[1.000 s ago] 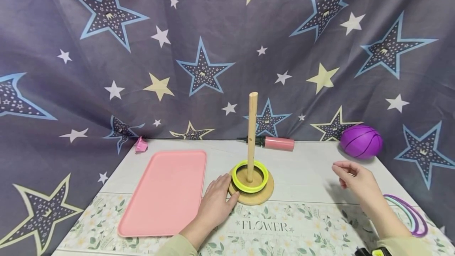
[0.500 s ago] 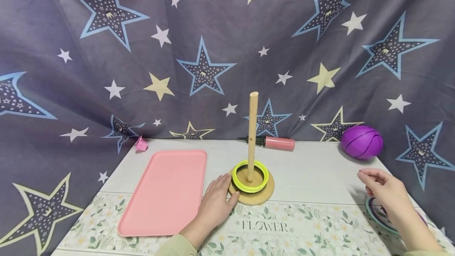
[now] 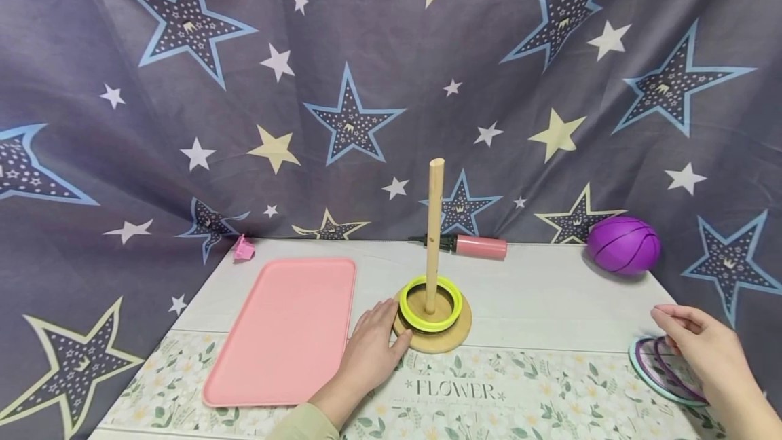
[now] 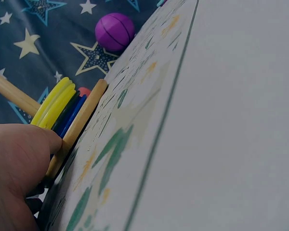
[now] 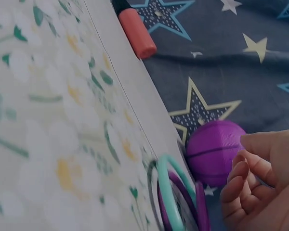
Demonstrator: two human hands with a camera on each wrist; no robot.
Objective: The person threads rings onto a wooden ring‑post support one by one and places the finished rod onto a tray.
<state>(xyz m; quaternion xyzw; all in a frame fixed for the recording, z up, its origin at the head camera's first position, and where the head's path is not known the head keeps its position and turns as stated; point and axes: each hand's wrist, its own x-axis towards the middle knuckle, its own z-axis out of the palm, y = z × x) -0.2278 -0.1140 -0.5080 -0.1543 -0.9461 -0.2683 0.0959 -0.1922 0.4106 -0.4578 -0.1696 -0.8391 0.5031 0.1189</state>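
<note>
In the head view a ring-toss stand, a wooden peg (image 3: 434, 223) on a round wooden base (image 3: 461, 331), has yellow-green rings (image 3: 451, 321) around its foot. The left wrist view shows two yellow rings (image 4: 53, 102) above a dark one and a blue ring (image 4: 73, 115). My left hand (image 3: 369, 352) rests against the base's left edge, thumb at the front. My right hand (image 3: 709, 352), fingers loosely curled with nothing between them, hovers over a teal ring (image 3: 641, 369) and purple rings (image 3: 662, 358) on the table. The hand partly hides these rings.
A pink tray (image 3: 284, 331) lies left of the stand. Behind the stand is a pink hand pump (image 3: 480, 246). A purple ball (image 3: 623, 244) sits at the back right, a small pink object (image 3: 243, 248) at the back left. A star-patterned cloth (image 3: 391, 87) hangs behind the table.
My right hand has moved right and nearer the front, from beside the ball to above the loose rings. My left hand has stayed at the stand's base.
</note>
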